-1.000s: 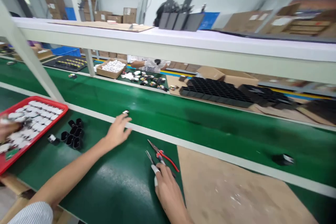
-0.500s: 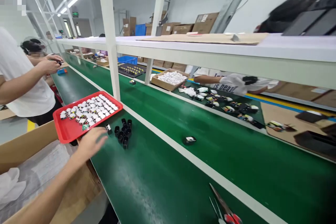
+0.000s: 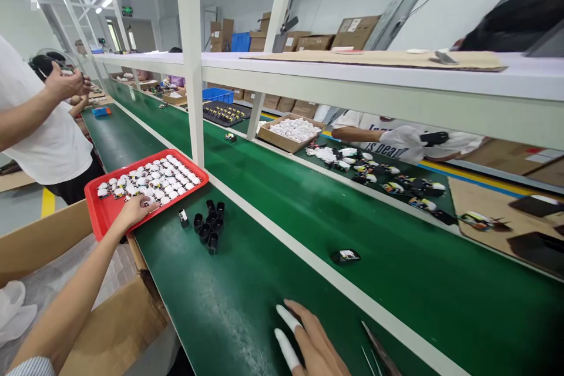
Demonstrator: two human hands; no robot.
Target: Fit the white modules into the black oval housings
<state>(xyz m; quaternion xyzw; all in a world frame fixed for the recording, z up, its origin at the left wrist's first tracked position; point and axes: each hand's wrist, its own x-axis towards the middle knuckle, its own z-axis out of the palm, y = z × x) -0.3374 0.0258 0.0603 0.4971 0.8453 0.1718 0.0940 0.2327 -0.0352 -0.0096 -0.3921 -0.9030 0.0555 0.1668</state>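
Note:
My left hand reaches over the near edge of a red tray, its fingertips bent down on one of the white-topped parts lined up there. Low in the view, my right hand hovers over the green bench with its fingers spread and white covers on two fingertips; nothing is in it. Scissors and tweezers lie just right of it, partly cut off. Several black cups stand beside the tray, with one black-and-white piece apart from them.
A black unit rests on the green belt past a white rail. A white post holds up the shelf. Across the belt, a person's gloved hands hold a black part. An open carton stands below left.
My left hand has moved left and onto the parts in the tray. My right hand has come into view at the bottom. The black unit on the belt sits nearer and further right.

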